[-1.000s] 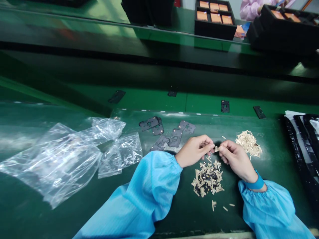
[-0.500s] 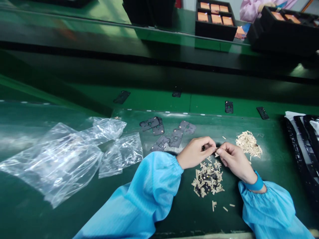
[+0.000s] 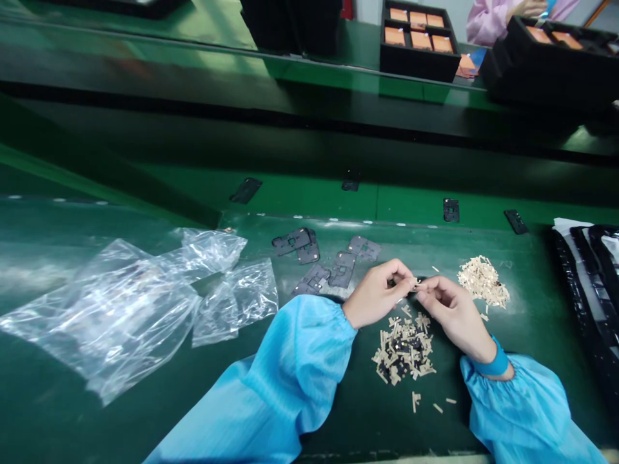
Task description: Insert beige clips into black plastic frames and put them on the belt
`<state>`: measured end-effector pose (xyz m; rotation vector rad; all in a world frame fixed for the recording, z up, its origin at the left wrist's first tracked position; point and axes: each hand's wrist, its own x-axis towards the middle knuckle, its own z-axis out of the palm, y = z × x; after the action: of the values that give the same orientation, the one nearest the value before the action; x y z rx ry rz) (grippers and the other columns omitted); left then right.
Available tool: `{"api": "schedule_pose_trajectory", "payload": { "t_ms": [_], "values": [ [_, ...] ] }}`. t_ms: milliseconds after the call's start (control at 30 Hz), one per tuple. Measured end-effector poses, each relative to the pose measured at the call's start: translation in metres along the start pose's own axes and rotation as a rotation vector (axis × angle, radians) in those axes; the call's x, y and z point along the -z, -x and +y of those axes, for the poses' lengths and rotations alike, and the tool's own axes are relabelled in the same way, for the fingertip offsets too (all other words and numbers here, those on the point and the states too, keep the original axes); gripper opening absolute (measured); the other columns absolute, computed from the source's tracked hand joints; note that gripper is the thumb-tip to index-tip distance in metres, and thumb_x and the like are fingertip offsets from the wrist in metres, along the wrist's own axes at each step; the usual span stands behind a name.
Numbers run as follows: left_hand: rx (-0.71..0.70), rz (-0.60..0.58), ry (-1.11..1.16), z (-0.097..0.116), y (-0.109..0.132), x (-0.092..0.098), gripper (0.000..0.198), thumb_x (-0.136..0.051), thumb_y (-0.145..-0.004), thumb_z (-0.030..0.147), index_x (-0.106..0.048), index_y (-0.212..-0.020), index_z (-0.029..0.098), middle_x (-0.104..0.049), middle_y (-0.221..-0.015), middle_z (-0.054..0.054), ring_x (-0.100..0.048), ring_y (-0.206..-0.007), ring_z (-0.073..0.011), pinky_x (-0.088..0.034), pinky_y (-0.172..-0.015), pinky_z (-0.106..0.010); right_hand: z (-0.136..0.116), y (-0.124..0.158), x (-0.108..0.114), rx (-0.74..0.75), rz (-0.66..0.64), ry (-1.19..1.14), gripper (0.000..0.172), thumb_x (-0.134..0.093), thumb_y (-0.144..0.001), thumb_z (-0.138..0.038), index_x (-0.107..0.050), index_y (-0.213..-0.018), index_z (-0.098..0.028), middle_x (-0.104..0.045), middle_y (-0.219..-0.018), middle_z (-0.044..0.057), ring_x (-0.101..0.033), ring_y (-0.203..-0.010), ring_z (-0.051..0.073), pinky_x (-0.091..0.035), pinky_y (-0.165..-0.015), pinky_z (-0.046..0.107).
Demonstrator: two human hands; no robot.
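Between left hand and right hand, a tiny, indistinct piece

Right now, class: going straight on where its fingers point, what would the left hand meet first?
Probably the right hand: the left hand's fingertips nearly touch it across a small pinched piece.

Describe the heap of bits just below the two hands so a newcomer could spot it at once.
On the green bench, find the left hand and right hand pinching a small piece together. The heap lies right below them, between the blue sleeves. Unlike the all-tan pile farther right, it has black bits mixed in.
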<state>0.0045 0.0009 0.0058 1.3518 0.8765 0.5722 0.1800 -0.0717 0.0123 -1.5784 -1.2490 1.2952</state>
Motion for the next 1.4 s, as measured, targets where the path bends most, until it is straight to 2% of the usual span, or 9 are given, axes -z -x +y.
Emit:
{"api": "schedule_pose_trajectory", "payload": {
  "t_ms": [133, 333, 567, 733, 1000, 1133, 1300, 1400],
  "values": [
    [-0.033, 0.028, -0.059, 0.001, 0.001, -0.002, 0.018, -0.061, -0.091, 0.034, -0.06, -0.084, 0.017, -0.062, -0.072, 0.001, -0.057, -0.062, -0.0112, -0.047, -0.059, -0.023, -0.001, 0.0, -0.002, 0.014, 0.059, -0.035, 0.038, -0.069, -0.087, -0.057, -0.065, -0.088, -0.02, -0.055, -0.069, -0.001, -0.045, -0.059, 0.014, -0.036, -0.053, 0.027],
    [-0.042, 0.045, -0.05, 0.001, 0.002, -0.002, 0.018, -0.06, -0.092, 0.034, -0.059, -0.084, 0.017, -0.061, -0.072, 0.001, -0.057, -0.062, -0.0113, -0.047, -0.06, -0.023, 0.0, 0.002, -0.004, 0.009, -0.03, 0.023, 0.042, -0.063, -0.091, -0.059, -0.06, -0.073, -0.02, -0.048, -0.059, -0.003, -0.041, -0.054, 0.013, -0.032, -0.051, 0.027],
    [-0.049, 0.048, -0.073, 0.001, 0.002, -0.002, 0.017, -0.061, -0.091, 0.033, -0.06, -0.083, 0.018, -0.062, -0.073, 0.001, -0.057, -0.063, -0.012, -0.046, -0.061, -0.024, -0.002, -0.001, -0.003, -0.011, -0.026, -0.092, 0.032, -0.076, -0.083, -0.048, -0.061, -0.084, -0.02, -0.051, -0.062, -0.005, -0.044, -0.055, 0.012, -0.035, -0.052, 0.025],
    [-0.064, 0.059, -0.103, 0.001, 0.003, -0.004, 0.017, -0.06, -0.09, 0.032, -0.059, -0.081, 0.018, -0.063, -0.073, 0.001, -0.059, -0.067, -0.0136, -0.046, -0.063, -0.025, -0.001, 0.0, -0.004, 0.007, 0.064, -0.127, 0.031, -0.072, -0.086, -0.049, -0.063, -0.085, -0.02, -0.052, -0.064, -0.004, -0.042, -0.055, 0.011, -0.034, -0.051, 0.025],
    [-0.106, 0.092, -0.155, -0.003, 0.002, -0.009, 0.011, -0.061, -0.091, 0.027, -0.063, -0.085, 0.017, -0.067, -0.079, -0.001, -0.062, -0.075, -0.0146, -0.047, -0.066, -0.025, 0.005, 0.001, -0.007, 0.085, 0.156, -0.113, 0.026, -0.071, -0.088, -0.045, -0.067, -0.083, -0.02, -0.061, -0.07, 0.0, -0.049, -0.061, 0.014, -0.04, -0.054, 0.025],
    [-0.217, 0.165, -0.222, -0.006, 0.003, -0.011, 0.008, -0.063, -0.091, 0.02, -0.07, -0.094, 0.018, -0.069, -0.086, -0.002, -0.064, -0.079, -0.0139, -0.049, -0.07, -0.025, 0.006, 0.0, -0.006, 0.093, 0.171, -0.111, 0.024, -0.071, -0.087, -0.043, -0.068, -0.082, -0.02, -0.064, -0.072, 0.001, -0.051, -0.062, 0.014, -0.042, -0.056, 0.025],
    [-0.411, 0.123, -0.389, -0.005, 0.008, -0.009, 0.017, -0.059, -0.096, 0.017, -0.076, -0.099, 0.019, -0.073, -0.089, -0.003, -0.066, -0.079, -0.0138, -0.049, -0.073, -0.025, 0.006, -0.001, -0.004, 0.084, 0.179, -0.096, 0.025, -0.07, -0.088, -0.044, -0.067, -0.082, -0.02, -0.065, -0.072, 0.001, -0.053, -0.062, 0.014, -0.044, -0.056, 0.025],
    [-0.473, 0.112, -0.44, -0.007, 0.007, -0.006, 0.017, -0.06, -0.095, 0.016, -0.077, -0.099, 0.018, -0.074, -0.089, -0.004, -0.066, -0.078, -0.0139, -0.05, -0.073, -0.025, 0.006, 0.0, -0.004, 0.086, 0.168, -0.069, 0.025, -0.07, -0.088, -0.044, -0.067, -0.081, -0.02, -0.064, -0.071, 0.001, -0.051, -0.061, 0.014, -0.042, -0.054, 0.025]
  ]
}}
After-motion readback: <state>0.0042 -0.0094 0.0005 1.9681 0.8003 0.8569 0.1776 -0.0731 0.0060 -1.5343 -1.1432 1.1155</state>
